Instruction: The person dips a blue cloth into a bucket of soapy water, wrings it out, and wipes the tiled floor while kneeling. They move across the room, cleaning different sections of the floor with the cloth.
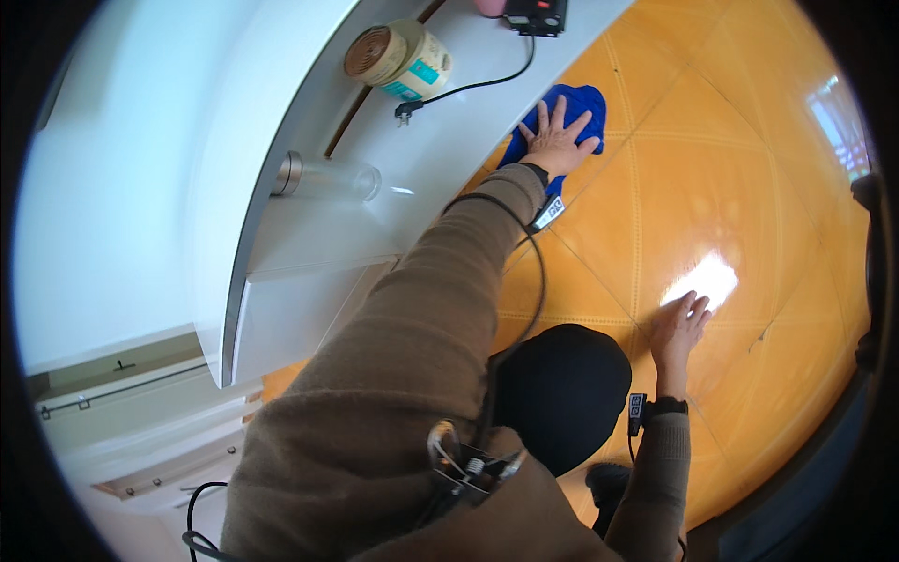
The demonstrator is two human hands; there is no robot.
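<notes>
My left hand (558,144) lies palm down on a blue cloth (591,105), fingers spread wide. The cloth is bunched on the glossy orange tiled floor (695,183), right beside the front edge of a white cabinet shelf (449,151). My right hand (678,337) is low over the floor, its fingers a little apart and nothing in it. Whether its fingertips touch the tiles I cannot tell. Each wrist wears a dark band with a small device bearing a printed code, the left device (549,213) and the right device (636,414).
On the shelf lie a clear glass bottle (333,179) with a metal cap, round cream containers (414,63), and a black plug (407,110) on a cord from a black box (537,15). A cable (539,270) loops by my left forearm. My black-clad knee (562,393) is between my arms.
</notes>
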